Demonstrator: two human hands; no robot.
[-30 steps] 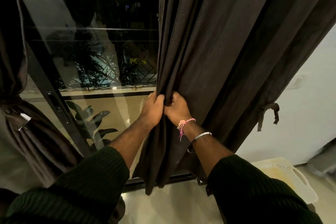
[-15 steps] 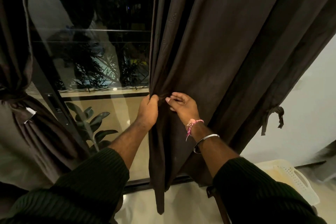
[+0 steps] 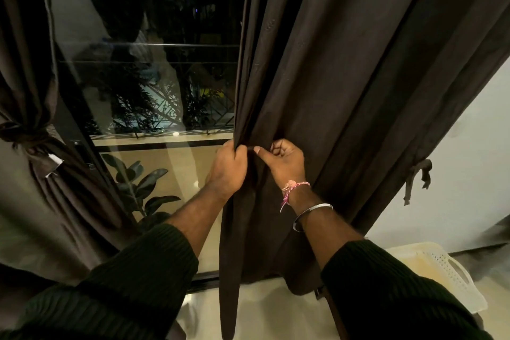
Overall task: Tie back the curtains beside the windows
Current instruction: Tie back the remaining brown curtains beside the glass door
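The dark brown fabric curtain hangs on the right side of the tall glass window, from the top edge of the view down to the pale floor. The left hand clenches a bunch of folds at the curtain's inner edge, and the right hand, just beside it, pinches the next fold between thumb and curled fingers. The cloth looks soft and rather thick, so I judge it gathers easily but is a little heavy; it is best held at mid-height, where the hands are. A thin dark tie strap dangles at the curtain's right edge, well apart from both hands. A second dark curtain at the left edge is already bound. The rail on top is cut off, and the curtain's back side and where the strap is fixed cannot be seen.
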